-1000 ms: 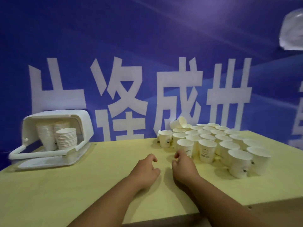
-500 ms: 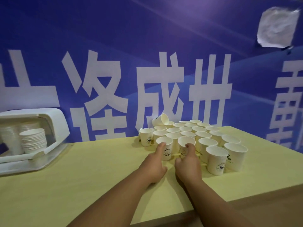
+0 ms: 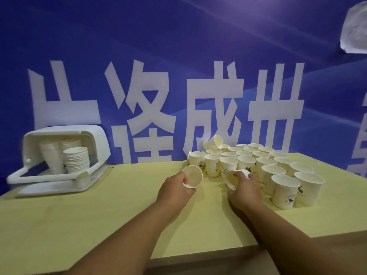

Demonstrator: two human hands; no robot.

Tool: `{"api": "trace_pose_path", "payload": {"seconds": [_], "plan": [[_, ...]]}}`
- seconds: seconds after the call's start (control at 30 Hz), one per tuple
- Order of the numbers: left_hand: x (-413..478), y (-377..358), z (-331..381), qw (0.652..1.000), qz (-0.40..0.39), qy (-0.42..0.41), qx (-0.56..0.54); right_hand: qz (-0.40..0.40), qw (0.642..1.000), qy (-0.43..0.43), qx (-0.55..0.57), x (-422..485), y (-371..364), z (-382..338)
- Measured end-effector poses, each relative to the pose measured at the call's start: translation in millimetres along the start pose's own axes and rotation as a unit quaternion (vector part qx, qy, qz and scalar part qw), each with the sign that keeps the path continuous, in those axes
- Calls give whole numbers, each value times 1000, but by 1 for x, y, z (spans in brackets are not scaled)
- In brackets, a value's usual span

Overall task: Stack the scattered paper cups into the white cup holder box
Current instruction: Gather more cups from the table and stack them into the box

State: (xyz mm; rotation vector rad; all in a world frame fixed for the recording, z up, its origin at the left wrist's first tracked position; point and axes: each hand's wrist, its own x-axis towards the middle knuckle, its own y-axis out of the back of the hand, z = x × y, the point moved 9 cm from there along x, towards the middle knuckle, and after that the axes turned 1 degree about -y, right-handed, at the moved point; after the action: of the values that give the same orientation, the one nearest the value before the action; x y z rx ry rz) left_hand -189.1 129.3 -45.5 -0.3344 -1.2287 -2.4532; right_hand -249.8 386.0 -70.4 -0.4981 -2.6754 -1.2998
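The left hand (image 3: 174, 188) grips one paper cup (image 3: 193, 176), mouth toward the camera, and the right hand (image 3: 245, 188) grips a second cup (image 3: 232, 179) tipped mouth-leftward, both at frame centre, while the white cup holder box (image 3: 96, 144) sits well apart at middle left on the worktop (image 3: 89, 219), nearer the left hand.

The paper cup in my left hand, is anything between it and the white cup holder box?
Nothing visible. Only bare yellow tabletop lies between the paper cup held by the left hand and the white cup holder box, whose lid is raised. The other cups stand off to the right.
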Motion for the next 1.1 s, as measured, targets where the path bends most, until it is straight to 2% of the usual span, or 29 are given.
{"api": "trace_pose_path", "payload": {"seconds": [0.1,0.37,0.47,0.57,0.7,0.83,0.97,1.1], "plan": [[-3,29,-30,999,14,24,17,-16,999,2,-32,6,-8,-9],[-7,89,-98,997,53,39,33,55,995,-42,-73,-3,-12,-26],[-6,105,-112,996,74,44,37,108,991,-7,-72,-14,-3,-55],[-4,122,-124,993,103,57,4,143,987,71,13,-25,-5,-101],[2,143,-150,985,138,82,-61,77,974,145,155,-32,-43,-165],[8,171,-178,970,187,87,-127,5,954,162,254,-38,-78,-224],[21,204,-203,959,231,83,-140,-32,932,170,318,-35,-107,-273],[40,247,-222,940,288,50,-175,-86,900,179,388,-34,-138,-322]]}}
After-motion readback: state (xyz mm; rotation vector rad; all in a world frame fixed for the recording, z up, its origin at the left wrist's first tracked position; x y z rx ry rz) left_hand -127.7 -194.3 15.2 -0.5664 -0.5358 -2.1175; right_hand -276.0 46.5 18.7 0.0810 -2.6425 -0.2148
